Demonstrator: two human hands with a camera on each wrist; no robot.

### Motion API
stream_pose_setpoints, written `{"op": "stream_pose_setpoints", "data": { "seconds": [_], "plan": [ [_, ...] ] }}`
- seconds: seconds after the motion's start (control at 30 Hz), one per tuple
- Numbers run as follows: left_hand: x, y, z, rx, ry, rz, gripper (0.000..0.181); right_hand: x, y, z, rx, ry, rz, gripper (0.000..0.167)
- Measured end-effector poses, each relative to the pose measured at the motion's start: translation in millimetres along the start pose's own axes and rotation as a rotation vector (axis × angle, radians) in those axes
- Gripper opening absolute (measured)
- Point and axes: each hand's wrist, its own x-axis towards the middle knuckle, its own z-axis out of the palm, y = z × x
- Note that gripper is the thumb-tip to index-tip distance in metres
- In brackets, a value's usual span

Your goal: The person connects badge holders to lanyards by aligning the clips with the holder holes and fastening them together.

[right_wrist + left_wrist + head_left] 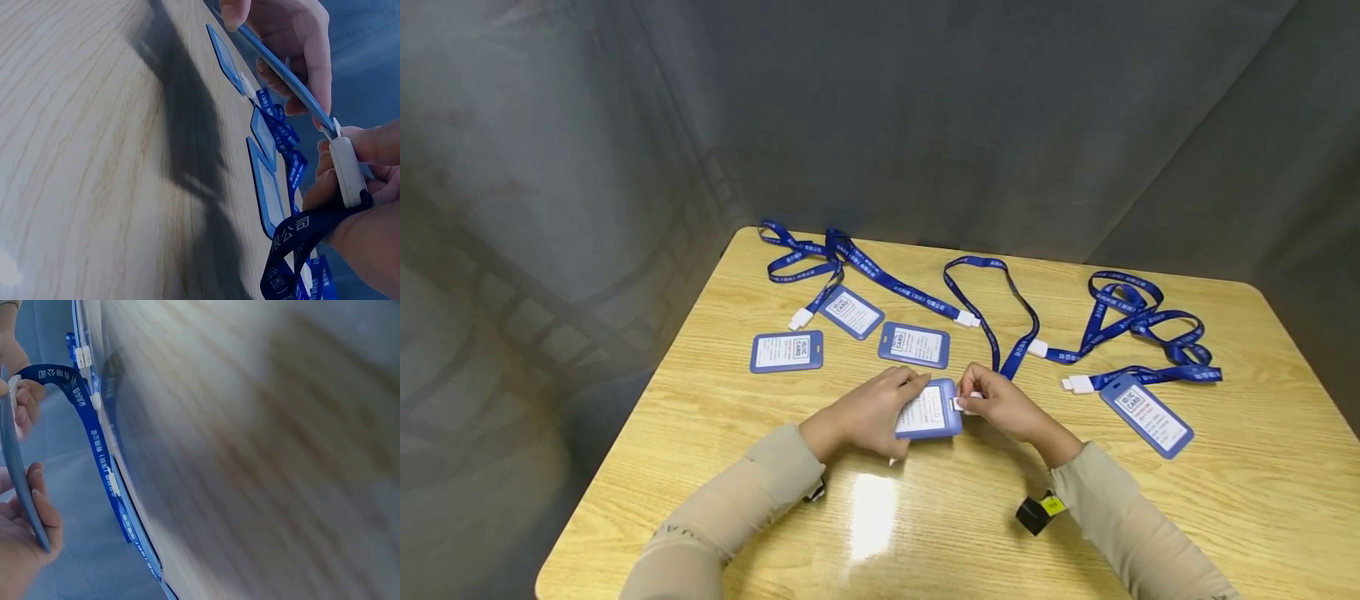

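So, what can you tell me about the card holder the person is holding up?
The ID card holder is a flat, rounded blue rectangle, plastic-looking, framing a white printed card. It is raised above the wood-grain table, printed side facing the head camera. The left hand grips it; at one short end, the right hand pinches a white lanyard clip, whose tip meets that end. Whether it has latched, I can't tell.
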Motion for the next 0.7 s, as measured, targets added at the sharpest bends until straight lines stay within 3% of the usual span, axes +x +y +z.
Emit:
{"op": "stream_pose_setpoints", "data": {
  "seconds": [0.7],
  "plan": [
    [-1.2, -0.6, 1.3, -0.013, -0.014, -0.001, 0.089, 1.5, -6.5, 3.9, -0.054, -0.025, 0.027, 0.014]
  ]
}}
